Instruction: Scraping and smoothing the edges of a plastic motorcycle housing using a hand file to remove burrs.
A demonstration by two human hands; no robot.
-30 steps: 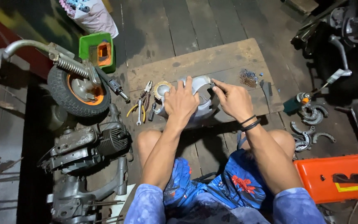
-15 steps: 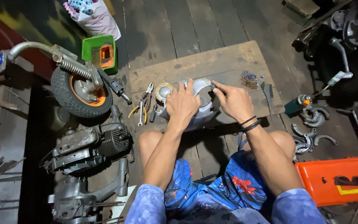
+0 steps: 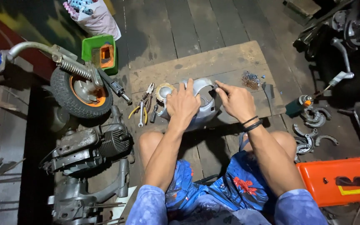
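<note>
Looking steeply down from head height, facing forward over both arms, fairly near, hands [image 3: 184, 102] sitting centre, floor [image 3: 196, 25] stretching beyond.

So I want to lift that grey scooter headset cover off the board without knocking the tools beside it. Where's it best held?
Grip the grey cover by its two outer edges, from above and the near side. It lies hollow side up, so the rims stand free. The left hand already spans its left rim, the right hand touches the right. The pliers lie close left, so probably lift straight up.
</note>
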